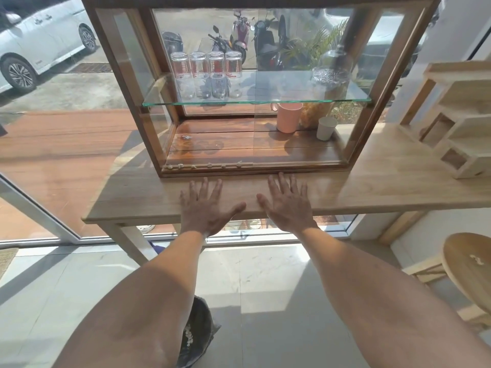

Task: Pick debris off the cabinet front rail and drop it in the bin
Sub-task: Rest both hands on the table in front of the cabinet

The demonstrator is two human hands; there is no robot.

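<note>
A wooden glass-sided cabinet stands on a light wooden table [372, 187]. Its front rail [279, 164] runs along the bottom edge, and several small pale bits of debris [210, 164] lie along the rail's left half. My left hand [204, 208] and my right hand [287, 203] rest flat on the table just in front of the rail, fingers spread, holding nothing. A dark bin [199, 335] with a black liner stands on the floor below, partly hidden by my left forearm, with pale scraps inside.
Inside the cabinet a glass shelf [255, 100] carries several upturned glasses [207, 73] and a glass jar [332, 73]. A pink cup [288, 116] and a white cup [325, 128] stand on its floor. A wooden rack [457, 115] and a round stool [470, 264] are at right.
</note>
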